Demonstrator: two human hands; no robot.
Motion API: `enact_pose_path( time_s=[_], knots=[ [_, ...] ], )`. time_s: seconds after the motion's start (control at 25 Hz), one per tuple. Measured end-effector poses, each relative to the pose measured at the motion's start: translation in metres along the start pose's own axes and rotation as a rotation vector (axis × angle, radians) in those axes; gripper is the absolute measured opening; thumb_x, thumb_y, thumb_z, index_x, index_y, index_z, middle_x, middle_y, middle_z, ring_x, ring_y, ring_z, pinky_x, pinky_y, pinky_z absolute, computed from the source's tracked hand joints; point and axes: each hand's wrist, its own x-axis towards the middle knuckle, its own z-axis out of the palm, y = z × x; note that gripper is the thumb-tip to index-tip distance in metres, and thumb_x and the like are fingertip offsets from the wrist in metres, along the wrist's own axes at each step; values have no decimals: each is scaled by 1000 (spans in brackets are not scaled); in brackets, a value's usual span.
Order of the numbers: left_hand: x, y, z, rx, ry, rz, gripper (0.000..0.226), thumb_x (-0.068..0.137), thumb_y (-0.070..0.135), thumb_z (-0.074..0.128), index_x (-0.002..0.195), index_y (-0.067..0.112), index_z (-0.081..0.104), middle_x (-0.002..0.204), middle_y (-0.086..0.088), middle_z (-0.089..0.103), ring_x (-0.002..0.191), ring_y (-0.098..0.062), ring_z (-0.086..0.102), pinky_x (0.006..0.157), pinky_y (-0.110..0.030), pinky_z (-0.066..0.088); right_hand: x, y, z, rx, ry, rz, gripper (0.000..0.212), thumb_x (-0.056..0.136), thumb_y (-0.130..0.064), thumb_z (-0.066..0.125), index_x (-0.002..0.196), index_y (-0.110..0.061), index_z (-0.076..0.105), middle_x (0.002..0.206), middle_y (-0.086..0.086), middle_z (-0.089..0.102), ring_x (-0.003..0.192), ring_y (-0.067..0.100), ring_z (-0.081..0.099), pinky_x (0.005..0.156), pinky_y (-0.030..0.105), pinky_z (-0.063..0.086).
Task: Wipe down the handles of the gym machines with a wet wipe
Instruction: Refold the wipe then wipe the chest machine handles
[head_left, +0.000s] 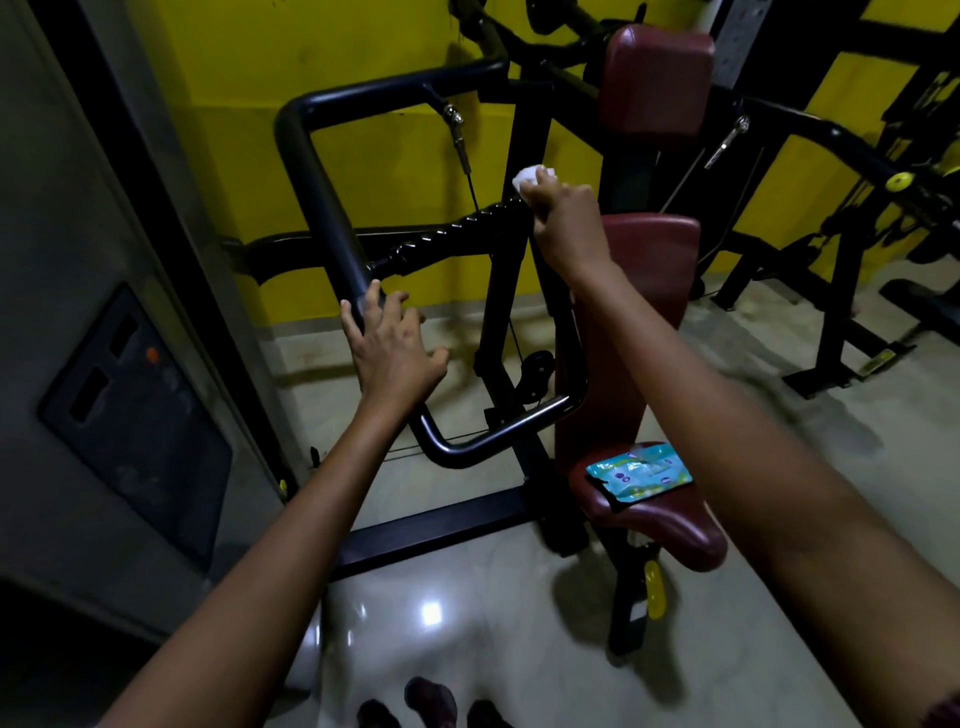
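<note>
Right hand (563, 221) presses wet wipe (530, 174) onto ribbed handle (457, 231) before yellow wall (311, 47).

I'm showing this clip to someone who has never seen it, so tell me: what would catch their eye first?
Probably the white wet wipe near the top centre, gripped in the right hand at the end of the ribbed black handle. Next, the left hand with fingers spread on the thick black bar at centre left. The blue wipe packet on the dark red seat lower right also stands out against the yellow wall.
</note>
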Motion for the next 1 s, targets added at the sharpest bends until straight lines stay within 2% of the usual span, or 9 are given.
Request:
enact_pose_path(
  time_s=[0.2, 0.32, 0.48, 0.6, 0.64, 0.72, 0.8, 0.88, 1.0],
  knots=[
    [-1, -1, -1, 27, -14, 2, 36, 79, 37, 59, 107, 14, 63, 140, -2, 41, 143, -24, 12, 115, -48, -4, -39, 3, 4, 14, 35, -22, 46, 83, 7, 47, 124, -9, 58, 138, 17, 47, 108, 38, 58, 93, 45, 47],
    [0, 0, -2, 47, -27, 0, 39, 80, 39, 58, 110, 14, 62, 140, -2, 41, 143, -23, 11, 116, -49, -4, -32, 0, 1, -60, 47, -47, 39, 83, 8, 44, 116, -3, 62, 135, 17, 50, 104, 39, 58, 88, 45, 48],
    [0, 1, -3, 58, -39, 4, 39, 82, 40, 58, 112, 16, 61, 141, -2, 39, 143, -22, 9, 115, -48, -6, 6, 7, 3, -181, -88, -160, 31, 87, 4, 43, 111, -3, 61, 126, 13, 51, 109, 32, 53, 83, 43, 46],
    [-1, 0, -3, 59, -38, -2, 37, 83, 38, 59, 112, 17, 60, 141, -1, 39, 143, -22, 9, 115, -48, -6, 28, 11, -8, 75, -158, -60, 26, 91, -3, 47, 110, -4, 65, 113, 10, 63, 98, 19, 61, 80, 22, 50],
    [-1, 0, -4, 59, -39, -1, 36, 83, 38, 59, 112, 17, 60, 141, -1, 39, 143, -22, 9, 115, -47, -6, 33, 11, -16, 187, -192, 19, 26, 91, -3, 48, 110, -4, 66, 108, 7, 65, 88, 10, 61, 70, 11, 47],
    [-1, 0, -3, 50, -32, 1, 34, 82, 36, 59, 110, 16, 61, 140, -1, 41, 143, -22, 10, 116, -47, -5, 35, 15, -27, 383, -223, 137, 25, 92, -6, 50, 111, -6, 66, 100, 4, 62, 74, 0, 55, 57, 4, 40],
    [-1, 1, -3, 43, -18, 2, 33, 82, 34, 59, 109, 16, 61, 137, -1, 43, 142, -23, 12, 116, -47, -4, 31, 18, -27, 386, -176, 155, 26, 93, -8, 50, 114, -6, 65, 102, 3, 61, 82, 7, 58, 62, 8, 41],
    [0, 0, -2, 39, -3, 1, 33, 82, 34, 58, 109, 16, 61, 135, -1, 44, 142, -23, 14, 116, -47, -3, 28, 11, -16, 161, -138, 51, 26, 93, -4, 50, 114, -4, 64, 111, 6, 63, 96, 17, 60, 75, 16, 47],
    [0, -1, -1, 28, 12, 4, 31, 81, 33, 59, 107, 15, 62, 132, -1, 46, 141, -23, 15, 116, -47, -3, 42, 3, -13, 67, -239, 85, 26, 94, -4, 44, 112, 1, 62, 113, 16, 61, 103, 23, 59, 81, 28, 46]
  ],
)
